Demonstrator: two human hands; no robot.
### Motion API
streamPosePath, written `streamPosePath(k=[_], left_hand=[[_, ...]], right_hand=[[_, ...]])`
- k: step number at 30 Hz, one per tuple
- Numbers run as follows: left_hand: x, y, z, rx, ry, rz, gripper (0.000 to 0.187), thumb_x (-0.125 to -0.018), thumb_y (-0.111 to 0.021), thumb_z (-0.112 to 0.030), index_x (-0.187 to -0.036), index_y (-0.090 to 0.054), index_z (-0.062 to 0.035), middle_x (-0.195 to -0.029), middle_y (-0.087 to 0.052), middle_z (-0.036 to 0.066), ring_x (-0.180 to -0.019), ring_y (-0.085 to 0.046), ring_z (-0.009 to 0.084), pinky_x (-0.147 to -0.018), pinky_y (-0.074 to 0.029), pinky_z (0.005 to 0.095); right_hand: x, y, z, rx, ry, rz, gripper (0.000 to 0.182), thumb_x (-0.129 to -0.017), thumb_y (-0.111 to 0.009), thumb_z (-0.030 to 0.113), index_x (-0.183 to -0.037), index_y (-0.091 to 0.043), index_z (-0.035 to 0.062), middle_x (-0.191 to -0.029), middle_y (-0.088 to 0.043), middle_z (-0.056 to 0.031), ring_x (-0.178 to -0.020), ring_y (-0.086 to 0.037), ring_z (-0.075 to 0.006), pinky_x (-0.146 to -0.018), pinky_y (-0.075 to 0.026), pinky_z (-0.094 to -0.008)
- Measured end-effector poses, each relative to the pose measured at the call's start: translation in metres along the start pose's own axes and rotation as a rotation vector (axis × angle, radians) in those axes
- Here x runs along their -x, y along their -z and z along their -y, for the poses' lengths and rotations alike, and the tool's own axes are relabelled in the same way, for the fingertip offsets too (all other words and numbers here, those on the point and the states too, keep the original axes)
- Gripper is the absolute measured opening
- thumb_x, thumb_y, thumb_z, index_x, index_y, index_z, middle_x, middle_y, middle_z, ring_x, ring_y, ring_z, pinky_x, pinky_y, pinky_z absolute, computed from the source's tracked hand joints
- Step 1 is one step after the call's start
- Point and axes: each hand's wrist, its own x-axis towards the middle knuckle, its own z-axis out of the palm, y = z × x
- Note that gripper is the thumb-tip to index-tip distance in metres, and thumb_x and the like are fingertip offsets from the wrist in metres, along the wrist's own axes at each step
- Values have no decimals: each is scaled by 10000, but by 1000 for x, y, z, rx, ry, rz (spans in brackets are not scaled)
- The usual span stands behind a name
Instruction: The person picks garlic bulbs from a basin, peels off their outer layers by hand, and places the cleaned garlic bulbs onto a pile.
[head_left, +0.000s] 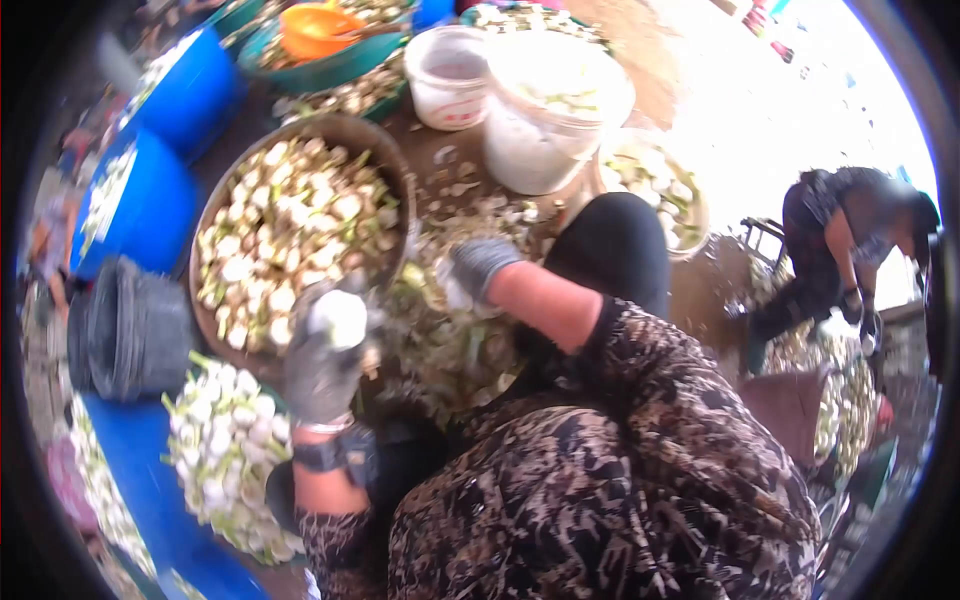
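Note:
My left hand, in a grey glove with a dark watch at the wrist, holds a white peeled bulb that looks like garlic or onion. Beside it stands a large round tub full of bulbs with brownish skins and green stem ends. My right hand, also gloved, is over the peelings between my legs. Its fingers are curled and blurred, around something I cannot make out.
Peeled bulbs are heaped at the lower left, near black buckets and blue tubs. White buckets stand ahead. A bowl of bulbs is beyond my right knee. Another person bends over at the right.

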Motion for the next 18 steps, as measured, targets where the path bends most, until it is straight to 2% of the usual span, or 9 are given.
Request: streamPosePath(k=[2, 4, 6, 12, 13, 14, 16, 17, 18], left_hand=[[-3, 19, 3, -132, -110, -104, 524, -910, -617, -257, -1339, -407, -42, -1302, -527, 191, -1040, -606, 263, -792, -561, 313], [-6, 17, 9, -457, -183, -174, 559, -911, -622, -341, -1331, -418, -34, -1225, -553, 163, -1039, -585, 232, -822, -539, 313], [-14, 3, 13, -1029, -237, -124, 619, -901, -623, -433, -1325, -424, -28, -1158, -568, 142, -1022, -583, 209, -860, -513, 324], [-25, -24, 49, -648, -131, -2, 671, -857, -686, -155, -1414, -327, -45, -1165, -571, 99, -986, -598, 184, -860, -507, 308], [-23, -24, 42, -846, -185, 2, 626, -884, -628, -97, -1421, -313, -36, -1187, -567, 97, -974, -600, 171, -852, -514, 299], [-21, -20, 34, -1046, -221, 4, 585, -911, -571, -40, -1429, -299, -27, -1210, -563, 95, -961, -602, 158, -845, -521, 291], [-16, -12, 22, -464, -102, -193, 561, -926, -558, -39, -1430, -311, -29, -1184, -578, 100, -888, -615, 132, -803, -532, 283], [-18, -5, 17, -352, -135, -289, 497, -940, -557, -60, -1400, -370, -26, -1125, -606, 100, -834, -618, 128, -772, -534, 283], [-17, -5, 4, -248, -149, -402, 412, -939, -554, -63, -1338, -456, -22, -1067, -629, 94, -801, -612, 141, -734, -531, 287]], right_hand=[[9, -11, 4, -166, -9, 25, 411, -848, -606, 313, -1152, -651, 40, -1089, -678, -179, -1035, -650, -332, -867, -513, -415], [25, -34, 19, -341, 272, -563, 561, -820, -664, 428, -1213, -600, 33, -1081, -673, -186, -1024, -649, -338, -850, -518, -410], [39, -8, 37, -683, 529, -502, 559, -810, -688, 463, -1197, -596, 70, -1029, -677, -183, -984, -654, -340, -816, -524, -395], [77, 56, 22, -831, 515, -646, 160, -798, -726, 160, -934, -655, 113, -852, -671, -112, -836, -656, -287, -746, -519, -351], [72, 64, 1, -644, 385, -835, 177, -785, -735, 103, -941, -652, 96, -858, -674, -110, -822, -657, -262, -732, -514, -339], [58, 67, -31, -878, 279, -874, 167, -811, -723, 151, -949, -653, 90, -849, -680, -115, -795, -664, -250, -715, -509, -338], [55, 106, -119, -336, -63, -963, 207, -864, -669, 247, -1007, -669, 97, -826, -693, -125, -720, -668, -272, -702, -511, -359], [63, 123, -163, -68, -151, -801, 266, -885, -647, 312, -1042, -667, 98, -888, -694, -155, -797, -667, -300, -743, -506, -378], [71, 132, -200, 569, -54, -690, 192, -967, -530, 197, -1065, -666, 103, -944, -676, -163, -909, -631, -282, -784, -497, -361]])
